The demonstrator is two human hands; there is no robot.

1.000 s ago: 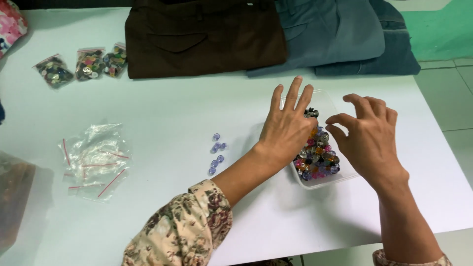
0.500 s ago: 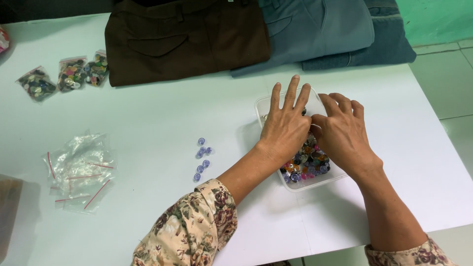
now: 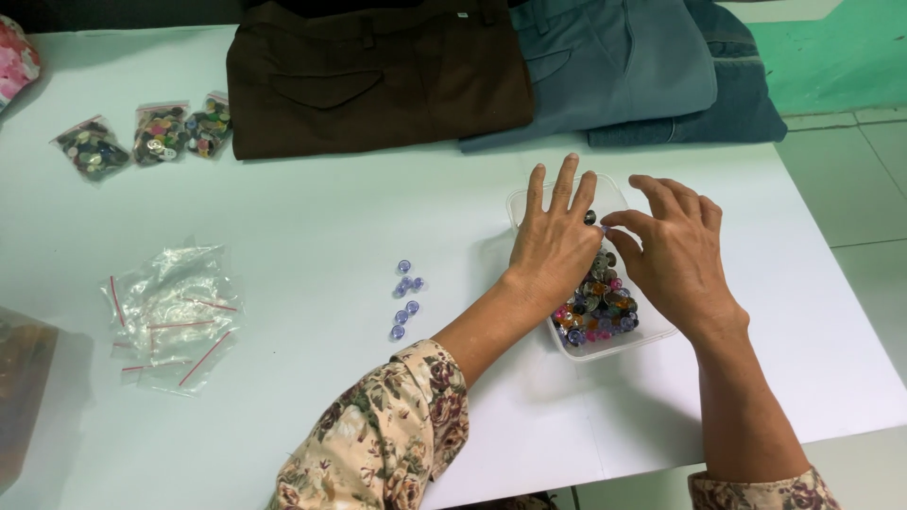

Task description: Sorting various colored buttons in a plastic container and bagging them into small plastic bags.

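Note:
A clear plastic tray [image 3: 614, 348] full of mixed coloured buttons [image 3: 595, 314] sits on the white table, right of centre. My left hand [image 3: 553, 250] lies flat over the tray's left half with its fingers spread, and holds nothing. My right hand [image 3: 675, 260] hovers over the tray's right half with its fingers curled. Its thumb and forefinger pinch what looks like a small lilac button [image 3: 602, 229] beside my left fingertips. Several lilac buttons [image 3: 404, 297] lie loose on the table to the left of the tray.
Empty small zip bags [image 3: 170, 316] lie at the left. Three bags of buttons [image 3: 151, 137] sit at the back left. Folded brown trousers [image 3: 378, 76], grey-blue trousers [image 3: 614, 66] and denim [image 3: 746, 99] line the far edge. A brown object [image 3: 19, 378] is at the left border.
My right hand has moved left onto the tray until its fingertips meet beside my left hand. My left hand has stayed flat on the buttons. The camera view has shifted slightly.

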